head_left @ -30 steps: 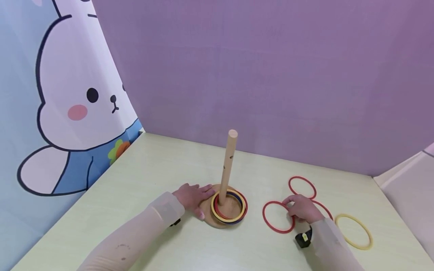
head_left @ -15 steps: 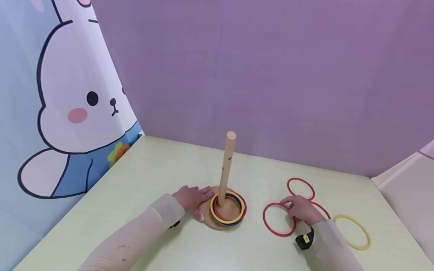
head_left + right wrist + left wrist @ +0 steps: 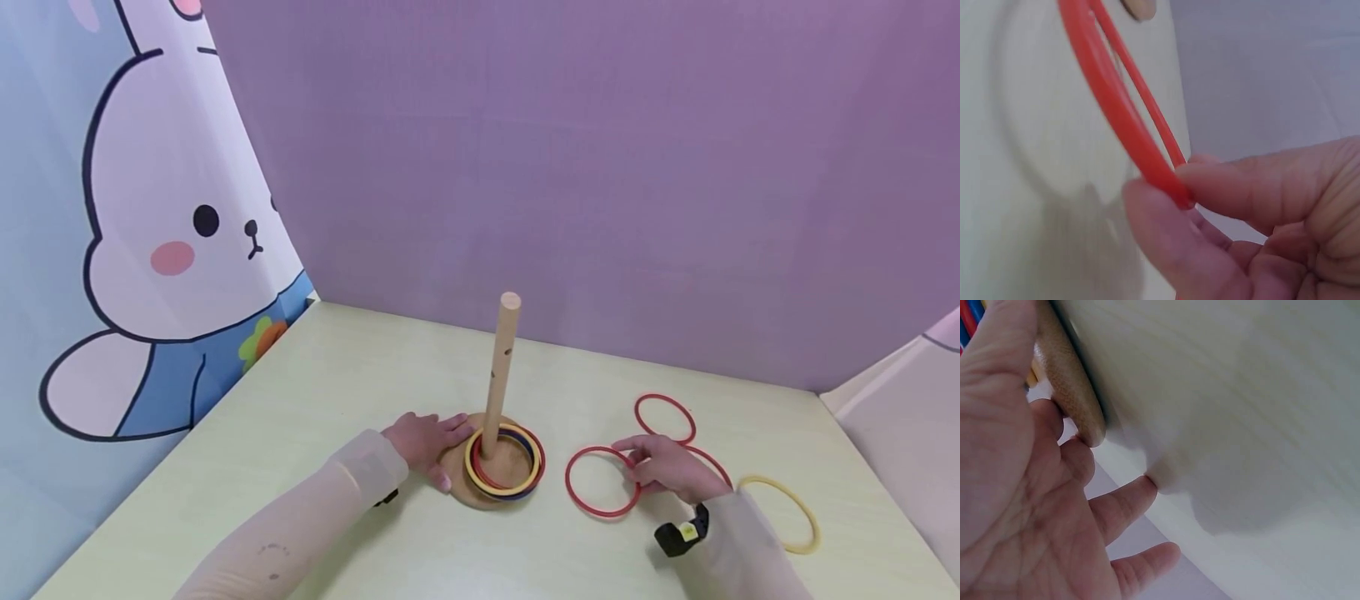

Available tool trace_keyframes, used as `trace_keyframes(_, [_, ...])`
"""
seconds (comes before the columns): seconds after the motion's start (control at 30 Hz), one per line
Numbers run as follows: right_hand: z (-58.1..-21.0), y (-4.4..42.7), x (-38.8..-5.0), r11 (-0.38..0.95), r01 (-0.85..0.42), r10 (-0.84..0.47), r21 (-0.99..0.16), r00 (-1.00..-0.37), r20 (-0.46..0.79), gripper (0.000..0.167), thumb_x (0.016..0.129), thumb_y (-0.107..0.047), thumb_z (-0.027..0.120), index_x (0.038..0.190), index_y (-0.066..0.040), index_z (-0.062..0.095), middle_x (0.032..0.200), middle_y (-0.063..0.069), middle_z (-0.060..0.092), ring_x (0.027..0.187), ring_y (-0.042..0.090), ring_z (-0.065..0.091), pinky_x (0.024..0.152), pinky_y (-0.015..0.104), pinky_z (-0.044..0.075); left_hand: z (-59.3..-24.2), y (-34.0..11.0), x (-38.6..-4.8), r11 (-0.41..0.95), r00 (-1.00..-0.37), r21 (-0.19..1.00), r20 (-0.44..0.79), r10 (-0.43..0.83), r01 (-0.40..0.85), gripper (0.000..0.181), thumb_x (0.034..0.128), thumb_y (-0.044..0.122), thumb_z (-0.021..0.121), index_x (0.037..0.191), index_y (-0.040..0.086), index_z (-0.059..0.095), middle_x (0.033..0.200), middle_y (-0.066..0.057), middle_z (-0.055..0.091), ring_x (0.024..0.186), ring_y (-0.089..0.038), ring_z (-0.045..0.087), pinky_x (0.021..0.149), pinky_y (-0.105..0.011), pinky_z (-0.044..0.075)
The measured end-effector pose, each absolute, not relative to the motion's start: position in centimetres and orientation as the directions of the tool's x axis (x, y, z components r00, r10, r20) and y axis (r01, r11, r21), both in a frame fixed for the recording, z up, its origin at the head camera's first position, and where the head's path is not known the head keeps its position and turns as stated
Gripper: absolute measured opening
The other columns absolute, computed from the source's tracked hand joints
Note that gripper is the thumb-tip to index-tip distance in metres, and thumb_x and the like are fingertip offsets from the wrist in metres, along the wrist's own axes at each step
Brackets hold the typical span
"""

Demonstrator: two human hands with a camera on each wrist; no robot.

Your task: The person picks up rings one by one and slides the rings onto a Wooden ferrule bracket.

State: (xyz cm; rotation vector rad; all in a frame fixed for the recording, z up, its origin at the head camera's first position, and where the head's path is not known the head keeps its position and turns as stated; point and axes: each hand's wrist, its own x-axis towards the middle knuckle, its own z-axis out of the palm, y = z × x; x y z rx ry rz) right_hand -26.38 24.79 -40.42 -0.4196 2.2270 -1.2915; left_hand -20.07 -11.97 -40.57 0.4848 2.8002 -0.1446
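My left hand (image 3: 422,444) rests on the left edge of a round wooden base (image 3: 459,463), fingers spread; the left wrist view shows fingers at the base's rim (image 3: 1075,381). An upright wooden peg (image 3: 500,375) rises from that base. Around the peg's foot lie several rings, a yellow ring (image 3: 470,467) on top, red and dark blue ones under it. Between thumb and fingertips my right hand (image 3: 671,468) pinches a red ring (image 3: 572,486). In the right wrist view this red ring (image 3: 1110,94) is lifted off the table, its shadow falling below.
Beyond the right hand lie two more red rings, one farther back (image 3: 639,408) and one partly hidden by the hand (image 3: 716,460). A yellow ring (image 3: 810,517) lies at the right, partly behind the sleeve. A purple cloth wall (image 3: 570,183) closes off the table's back.
The right hand has taken hold of the nearest red ring and raised it, shifting it slightly left toward the peg. The left hand stays on the base.
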Motion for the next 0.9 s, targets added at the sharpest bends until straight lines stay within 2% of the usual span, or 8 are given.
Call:
trace_keyframes(0.13, [-40.0, 25.0, -26.1, 0.453, -0.016, -0.557, -0.891, -0.786, -0.268, 0.051, 0.083, 0.011, 0.055, 0.131, 0.019, 0.041, 0.090, 0.010, 0.052, 0.074, 0.018, 0.059, 0.061, 0.027, 0.051, -40.6, -11.8, -20.2, 0.935, -0.901, -0.078, -0.305, 0.309, 0.347, 0.094, 0.0712, 0.059, 0.074, 0.150, 0.028, 0.034, 0.154, 0.008, 0.032, 0.127, -0.028, 0.048, 0.089, -0.047, 0.047])
trace_keyframes(0.47, [-37.8, 24.8, -25.9, 0.391, -0.024, -0.566, -0.920, -0.794, -0.220, 0.051, 0.091, 0.006, 0.054, 0.136, 0.020, 0.035, 0.106, 0.021, 0.046, 0.095, 0.021, 0.064, 0.078, 0.032, 0.054, -40.7, -11.8, -20.1, 0.942, -0.901, -0.058, -0.317, 0.296, 0.330, 0.095, 0.0713, 0.059, 0.074, 0.151, 0.028, 0.033, 0.154, 0.008, 0.031, 0.128, -0.026, 0.047, 0.089, -0.047, 0.047])
trace_keyframes(0.7, [-35.0, 23.9, -25.9, 0.339, -0.050, -0.551, -0.940, -0.820, -0.155, 0.053, 0.094, 0.005, 0.051, 0.140, 0.018, 0.029, 0.116, 0.019, 0.049, 0.094, 0.014, 0.063, 0.082, 0.031, 0.053, -40.6, -12.0, -20.0, 0.938, -0.894, -0.042, -0.320, 0.313, 0.344, 0.094, 0.0730, 0.058, 0.073, 0.151, 0.027, 0.031, 0.155, 0.007, 0.030, 0.128, -0.029, 0.046, 0.090, -0.049, 0.046])
trace_keyframes(0.83, [-33.0, 23.4, -25.5, 0.323, -0.069, -0.521, -0.944, -0.846, -0.116, 0.054, 0.095, 0.002, 0.052, 0.143, 0.013, 0.029, 0.122, 0.016, 0.053, 0.094, 0.010, 0.063, 0.083, 0.028, 0.053, -40.6, -12.1, -20.0, 0.941, -0.896, -0.018, -0.312, 0.316, 0.338, 0.094, 0.0730, 0.057, 0.074, 0.151, 0.026, 0.031, 0.155, 0.007, 0.030, 0.130, -0.030, 0.045, 0.093, -0.050, 0.045])
trace_keyframes(0.9, [-32.1, 23.2, -25.3, 0.320, -0.071, -0.514, -0.945, -0.851, -0.111, 0.056, 0.096, 0.000, 0.052, 0.145, 0.011, 0.028, 0.119, 0.014, 0.056, 0.095, 0.009, 0.063, 0.083, 0.027, 0.052, -40.6, -12.1, -19.9, 0.942, -0.896, -0.009, -0.312, 0.317, 0.336, 0.095, 0.0728, 0.056, 0.074, 0.151, 0.026, 0.031, 0.155, 0.006, 0.030, 0.130, -0.030, 0.045, 0.093, -0.050, 0.045])
